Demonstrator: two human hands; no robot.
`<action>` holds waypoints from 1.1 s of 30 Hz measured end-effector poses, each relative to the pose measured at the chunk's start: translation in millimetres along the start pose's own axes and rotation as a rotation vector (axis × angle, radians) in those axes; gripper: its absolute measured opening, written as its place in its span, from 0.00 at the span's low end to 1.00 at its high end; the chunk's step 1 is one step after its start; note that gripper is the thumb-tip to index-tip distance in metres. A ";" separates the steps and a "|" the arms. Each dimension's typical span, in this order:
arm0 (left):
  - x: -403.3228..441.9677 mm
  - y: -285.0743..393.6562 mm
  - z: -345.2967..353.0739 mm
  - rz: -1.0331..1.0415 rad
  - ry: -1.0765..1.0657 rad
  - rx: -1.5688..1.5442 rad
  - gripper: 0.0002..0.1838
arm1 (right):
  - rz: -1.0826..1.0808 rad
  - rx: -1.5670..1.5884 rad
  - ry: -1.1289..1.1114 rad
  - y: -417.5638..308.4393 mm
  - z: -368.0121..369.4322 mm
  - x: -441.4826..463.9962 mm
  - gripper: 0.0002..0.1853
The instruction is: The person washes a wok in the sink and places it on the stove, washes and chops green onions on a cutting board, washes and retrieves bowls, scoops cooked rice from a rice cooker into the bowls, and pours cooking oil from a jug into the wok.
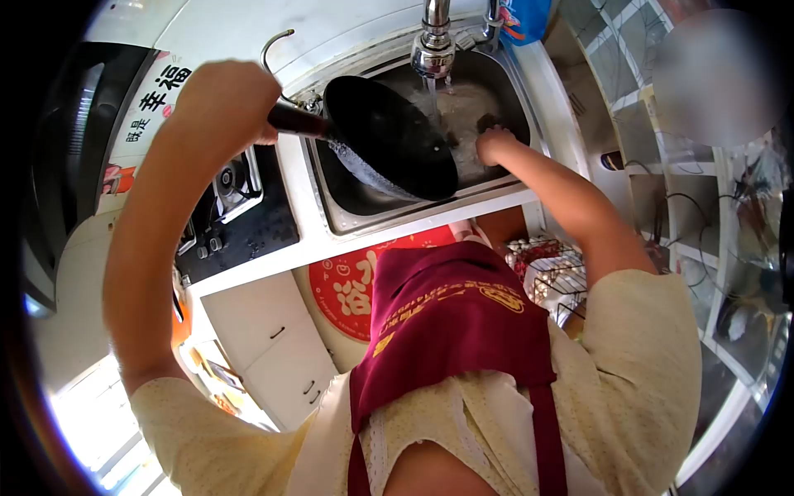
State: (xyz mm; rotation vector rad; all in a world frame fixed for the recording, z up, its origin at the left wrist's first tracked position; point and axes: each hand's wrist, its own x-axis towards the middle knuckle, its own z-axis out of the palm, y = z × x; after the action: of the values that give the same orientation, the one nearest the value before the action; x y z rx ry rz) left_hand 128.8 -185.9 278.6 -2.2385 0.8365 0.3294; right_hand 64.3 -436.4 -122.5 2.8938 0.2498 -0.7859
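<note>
A black frying pan is tilted over the double sink, with suds along its lower outer side. Its dark handle is gripped by my left hand, whose fingers are wrapped round it. My right hand is low in the right part of the sink, fingers pressed together beside a small dark object; what they hold, if anything, is too small to make out. Water runs from the metal faucet down between the pan and my right hand, into cloudy water in the basin.
A gas stove sits left of the sink. Behind the faucet stands a blue bag. Below the counter are white cabinet doors, a red round mat and a wire rack. Tiled wall and hanging cables are at the right.
</note>
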 end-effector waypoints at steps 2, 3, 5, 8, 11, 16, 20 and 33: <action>6.0 10.2 -23.9 0.028 -0.029 0.098 0.15 | -0.274 0.156 -0.089 -0.1 -12.7 22.5 0.15; 9.1 13.4 -30.0 0.032 -0.053 0.116 0.15 | -0.296 0.387 -0.095 -3.5 -28.4 30.2 0.14; 13.4 17.7 -38.3 0.037 -0.103 0.152 0.14 | -0.223 1.001 -0.084 -16.4 -66.0 39.5 0.13; 14.0 18.0 -38.8 0.041 -0.113 0.161 0.14 | -0.091 1.809 -0.166 -34.1 -126.9 34.1 0.15; 3.3 15.1 -29.1 0.066 -0.010 0.136 0.15 | -0.152 1.956 -0.066 -38.8 -146.0 38.8 0.18; -28.3 0.6 39.6 -0.081 -0.072 -0.096 0.16 | -0.302 2.062 -0.163 -43.7 -154.9 52.2 0.25; -57.1 9.3 132.9 -0.267 -0.135 -0.301 0.16 | -0.189 2.099 -0.290 -58.8 -171.3 47.9 0.20; -68.5 130.6 302.9 -0.376 -0.033 -0.997 0.19 | -0.289 1.929 -0.353 -25.0 -156.6 43.0 0.19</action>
State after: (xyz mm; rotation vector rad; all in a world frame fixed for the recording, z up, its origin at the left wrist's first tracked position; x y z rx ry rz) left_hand -5.4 -11.3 23.6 -3.2134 0.1899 0.7049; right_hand 172.6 -379.9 -12.6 4.0191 -0.4512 -2.7337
